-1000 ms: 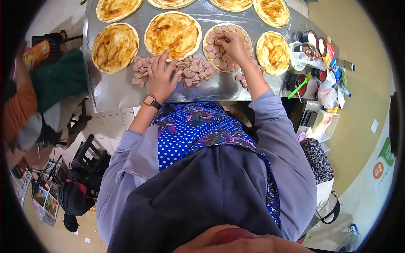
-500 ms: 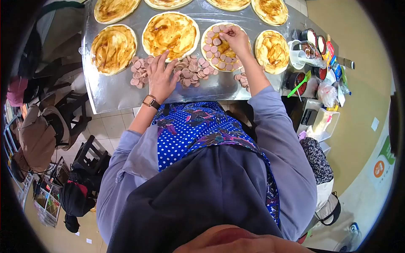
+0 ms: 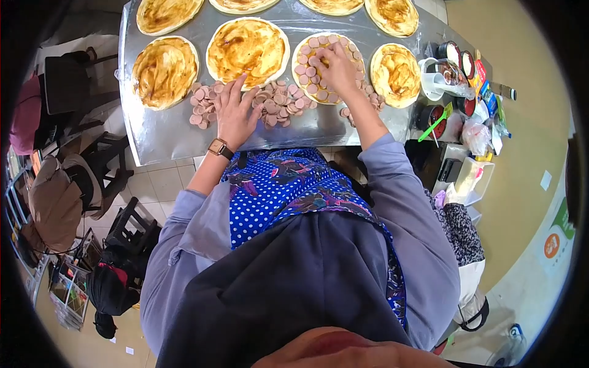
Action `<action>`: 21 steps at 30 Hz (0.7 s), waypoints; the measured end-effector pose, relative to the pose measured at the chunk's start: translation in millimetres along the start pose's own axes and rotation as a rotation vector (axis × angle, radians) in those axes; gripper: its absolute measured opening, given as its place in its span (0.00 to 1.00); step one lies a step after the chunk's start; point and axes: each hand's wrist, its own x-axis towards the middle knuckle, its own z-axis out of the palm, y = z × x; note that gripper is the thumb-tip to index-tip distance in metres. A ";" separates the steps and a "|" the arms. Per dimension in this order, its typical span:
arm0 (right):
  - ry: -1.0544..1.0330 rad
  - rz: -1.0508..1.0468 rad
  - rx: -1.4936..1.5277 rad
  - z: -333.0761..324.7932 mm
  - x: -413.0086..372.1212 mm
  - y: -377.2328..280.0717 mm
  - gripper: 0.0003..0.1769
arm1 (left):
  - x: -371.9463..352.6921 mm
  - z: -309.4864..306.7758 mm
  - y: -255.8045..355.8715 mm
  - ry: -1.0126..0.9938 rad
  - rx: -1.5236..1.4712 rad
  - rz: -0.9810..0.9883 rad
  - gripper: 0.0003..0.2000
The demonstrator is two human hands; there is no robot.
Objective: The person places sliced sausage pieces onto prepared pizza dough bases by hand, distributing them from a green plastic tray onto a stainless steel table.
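Note:
My right hand (image 3: 338, 69) is over a pizza base (image 3: 305, 88) ringed with pink sausage slices, its fingers pinched together on a sausage slice near the middle. The palm and forearm hide part of the base's right side. My left hand (image 3: 237, 115), with a watch on the wrist, lies open with fingers apart among a pile of sausage slices (image 3: 279, 103). Its fingertips reach the lower edge of a sauce-covered base (image 3: 245, 52). More slices (image 3: 372, 98) lie beside my right wrist.
Other sauced bases (image 3: 164, 72) (image 3: 396, 75) stand left and right, with several along the far side. The metal table (image 3: 165, 132) has tubs, a clear jug (image 3: 432, 86) and a green spatula (image 3: 437, 122) at its right end. Dark chairs (image 3: 101, 159) stand on the left.
My right hand has shifted slightly left and down over the base, now nearer its middle. More of the slices beside the right wrist show. My left hand stays in place.

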 end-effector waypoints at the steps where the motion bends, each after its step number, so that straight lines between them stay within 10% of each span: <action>1: -0.015 -0.001 -0.026 2.2 0.7 1.3 0.09 | 0.7 0.0 0.8 -0.005 -0.003 0.003 0.22; 21: 0.070 0.296 0.337 -14.5 22.5 31.5 0.07 | 31.0 14.8 15.5 -0.083 -0.010 0.140 0.22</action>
